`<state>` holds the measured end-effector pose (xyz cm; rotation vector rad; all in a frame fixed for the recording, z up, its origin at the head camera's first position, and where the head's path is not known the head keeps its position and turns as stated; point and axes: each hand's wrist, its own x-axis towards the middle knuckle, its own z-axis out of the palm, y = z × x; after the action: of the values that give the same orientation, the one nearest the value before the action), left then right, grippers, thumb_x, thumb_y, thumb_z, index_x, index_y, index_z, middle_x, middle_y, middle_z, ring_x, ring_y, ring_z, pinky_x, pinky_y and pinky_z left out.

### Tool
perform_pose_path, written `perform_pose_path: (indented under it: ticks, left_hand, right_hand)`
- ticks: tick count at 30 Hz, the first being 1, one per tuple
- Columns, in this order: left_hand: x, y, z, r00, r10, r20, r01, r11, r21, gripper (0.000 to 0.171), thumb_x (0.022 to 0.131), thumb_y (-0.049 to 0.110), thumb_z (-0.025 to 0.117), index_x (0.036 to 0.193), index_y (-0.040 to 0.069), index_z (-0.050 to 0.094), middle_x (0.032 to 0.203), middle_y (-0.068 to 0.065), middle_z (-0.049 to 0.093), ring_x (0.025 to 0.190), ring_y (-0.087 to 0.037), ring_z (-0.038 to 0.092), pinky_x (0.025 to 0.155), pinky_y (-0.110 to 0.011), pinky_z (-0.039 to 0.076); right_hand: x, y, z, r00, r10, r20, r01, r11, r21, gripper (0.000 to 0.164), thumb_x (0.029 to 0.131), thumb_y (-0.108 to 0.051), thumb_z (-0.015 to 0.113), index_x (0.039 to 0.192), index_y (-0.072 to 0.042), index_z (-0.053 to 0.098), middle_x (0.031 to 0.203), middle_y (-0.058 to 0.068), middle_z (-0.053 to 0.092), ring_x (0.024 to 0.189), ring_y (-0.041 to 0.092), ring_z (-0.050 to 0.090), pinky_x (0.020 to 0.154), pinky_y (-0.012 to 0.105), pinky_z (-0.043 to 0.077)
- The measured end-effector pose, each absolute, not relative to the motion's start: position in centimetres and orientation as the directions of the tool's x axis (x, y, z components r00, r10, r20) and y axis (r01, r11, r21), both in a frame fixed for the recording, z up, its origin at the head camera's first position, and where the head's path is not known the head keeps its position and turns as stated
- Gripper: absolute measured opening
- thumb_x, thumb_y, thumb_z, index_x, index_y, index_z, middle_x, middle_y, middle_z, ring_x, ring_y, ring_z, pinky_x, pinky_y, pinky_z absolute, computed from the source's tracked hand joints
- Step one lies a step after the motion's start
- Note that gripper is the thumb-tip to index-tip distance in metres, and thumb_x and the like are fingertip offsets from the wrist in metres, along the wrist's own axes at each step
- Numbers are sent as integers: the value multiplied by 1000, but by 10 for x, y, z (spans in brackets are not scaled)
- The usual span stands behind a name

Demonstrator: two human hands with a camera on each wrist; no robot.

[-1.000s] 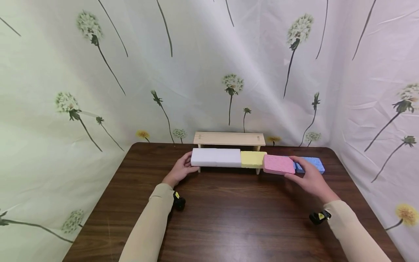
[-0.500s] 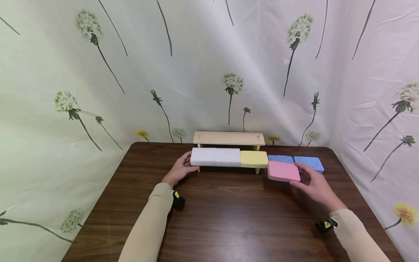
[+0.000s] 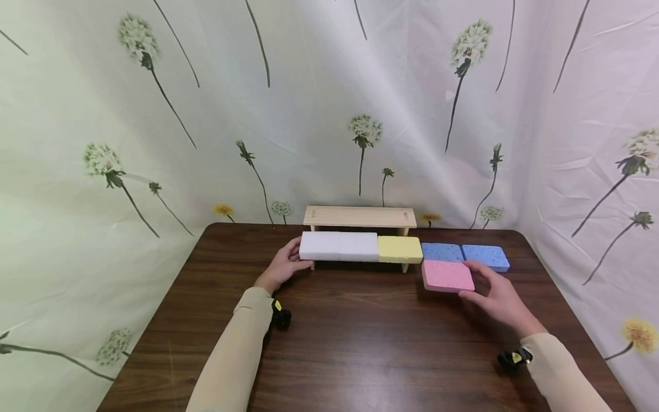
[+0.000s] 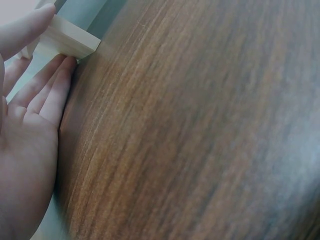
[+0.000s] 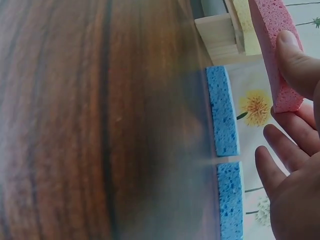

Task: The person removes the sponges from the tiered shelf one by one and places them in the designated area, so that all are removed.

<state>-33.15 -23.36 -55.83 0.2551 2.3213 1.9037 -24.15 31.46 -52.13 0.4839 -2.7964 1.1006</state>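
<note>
In the head view, two white sponge blocks [image 3: 338, 247] lie end to end on the lower front step of a small wooden rack [image 3: 360, 216]. A yellow sponge [image 3: 400, 250] adjoins their right end. My left hand [image 3: 280, 268] grips the left end of the white blocks, thumb in front; in the left wrist view its fingers reach beside a wooden leg [image 4: 75, 42]. To the right, my right hand [image 3: 496, 294] pinches the right end of a pink sponge [image 3: 448, 276] between thumb and fingers. The right wrist view shows that sponge raised off the table.
Two blue sponges, the left one [image 3: 443, 252] and the right one [image 3: 486, 258], lie on the dark wooden table [image 3: 360, 343] right of the rack. The pink sponge partly covers the left one in the head view. A dandelion-print curtain [image 3: 309, 114] hangs behind.
My right hand has drawn the pink sponge rightward and toward me, away from the yellow sponge, uncovering much of the left blue sponge. My left hand has stayed at the white blocks.
</note>
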Motion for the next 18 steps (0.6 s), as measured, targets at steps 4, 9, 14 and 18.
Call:
perform_pose_path:
  ticks: [4,9,14,18]
  left_hand:
    - [-331,-234,-558,-978,206,0,41,197,980,82,94,0,76,163,3,32,156,-25,49,141,-39,51,113,-46,46]
    - [-330,-234,-557,-978,208,-3,39,197,980,82,94,0,77,163,4,32,157,-24,48,142,-38,50,114,-44,46]
    - [-331,-234,-557,-976,217,-5,37,188,981,84,95,-1,76,164,2,29,159,-26,45,143,-40,48,112,-41,46]
    - [-331,-235,-557,-976,219,-1,37,171,985,85,94,-2,76,165,2,28,159,-27,44,144,-41,47,111,-40,46]
  right_hand:
    - [-241,317,-526,-950,-257,177,-308,691,-654,79,90,-33,86,153,-2,48,150,25,54,135,47,55,105,44,50]
    - [-241,317,-531,-950,-263,167,-307,700,-644,76,90,-26,86,152,-1,49,149,26,56,132,47,59,104,57,49]
    - [-244,318,-538,-948,-277,157,-313,721,-618,76,92,-32,85,151,-1,49,148,26,56,131,47,59,103,60,50]
    - [-248,320,-543,-948,-279,151,-312,737,-599,75,93,-36,83,151,-2,49,148,27,56,128,48,60,102,63,51]
